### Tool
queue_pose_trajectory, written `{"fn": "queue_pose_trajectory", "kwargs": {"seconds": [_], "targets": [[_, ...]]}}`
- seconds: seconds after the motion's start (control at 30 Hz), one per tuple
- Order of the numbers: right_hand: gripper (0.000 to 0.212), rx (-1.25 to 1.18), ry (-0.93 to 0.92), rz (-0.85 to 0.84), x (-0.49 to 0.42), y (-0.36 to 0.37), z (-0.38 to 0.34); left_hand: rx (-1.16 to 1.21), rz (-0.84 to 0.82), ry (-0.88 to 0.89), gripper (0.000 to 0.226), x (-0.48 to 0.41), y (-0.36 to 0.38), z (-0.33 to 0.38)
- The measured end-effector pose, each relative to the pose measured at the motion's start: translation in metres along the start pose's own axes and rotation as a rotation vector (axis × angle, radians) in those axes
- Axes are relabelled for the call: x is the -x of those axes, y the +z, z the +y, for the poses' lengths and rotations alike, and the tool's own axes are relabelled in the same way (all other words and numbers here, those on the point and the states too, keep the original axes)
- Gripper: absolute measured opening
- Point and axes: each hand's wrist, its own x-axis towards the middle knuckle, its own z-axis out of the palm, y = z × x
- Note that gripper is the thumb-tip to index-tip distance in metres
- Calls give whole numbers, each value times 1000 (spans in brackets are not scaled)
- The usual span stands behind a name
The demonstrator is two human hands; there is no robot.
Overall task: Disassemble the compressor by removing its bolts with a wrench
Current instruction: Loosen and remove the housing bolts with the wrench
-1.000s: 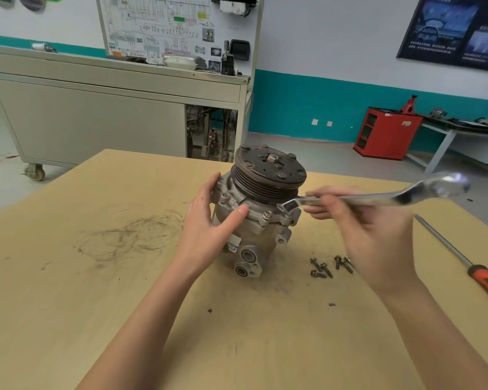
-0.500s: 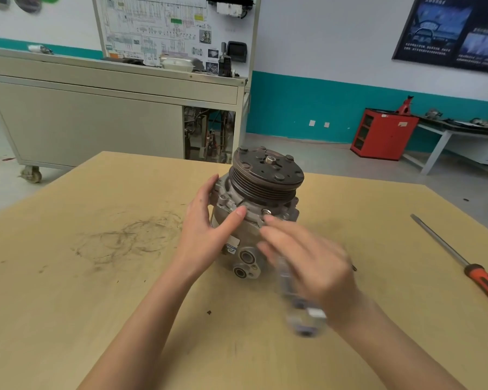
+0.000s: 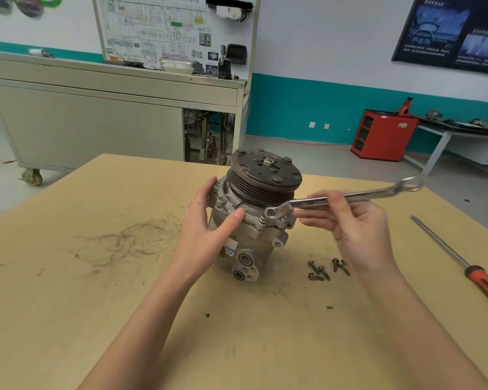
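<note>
A grey compressor (image 3: 261, 232) with a dark pulley on top stands upright on the wooden table (image 3: 124, 277). My left hand (image 3: 209, 220) grips its left side, thumb pressed on the front flange. My right hand (image 3: 355, 223) pinches a silver wrench (image 3: 335, 199) near its middle. The wrench's ring end sits over a bolt (image 3: 272, 213) on the front flange, and its handle points up to the right. Several removed bolts (image 3: 326, 268) lie on the table right of the compressor.
A long screwdriver (image 3: 459, 263) with a red and black handle lies at the table's right edge. Dark scuff marks cover the table to the left. Beyond the table stand a grey wheeled cabinet (image 3: 96, 122), a red cabinet (image 3: 383, 136) and a side bench.
My right hand swung the wrench down toward me half a second ago, then brought it back up onto the flange bolt. My left hand kept its hold on the compressor.
</note>
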Motion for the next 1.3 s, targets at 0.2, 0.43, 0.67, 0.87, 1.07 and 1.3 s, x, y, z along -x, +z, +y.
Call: {"fn": "queue_pose_trajectory", "kwargs": {"seconds": [0.2,0.43,0.67,0.87,1.07,1.3], "targets": [[22,1164,-930,-35,23,37,-26,-16,-1,-2,85,0,1,-1],[16,1616,-1008,-48,39,71,-8,-41,1,17,89,-2,1,2],[29,959,-888,-170,30,24,6,-5,7,-5,80,0,1,1],[19,-110,212,-164,-10,-18,19,-10,5,-5,80,1,-1,2],[24,-10,121,-97,-5,-14,11,-11,5,4,79,1,-1,2],[23,1223,-934,-127,26,24,-31,-17,8,1,79,0,0,0]]}}
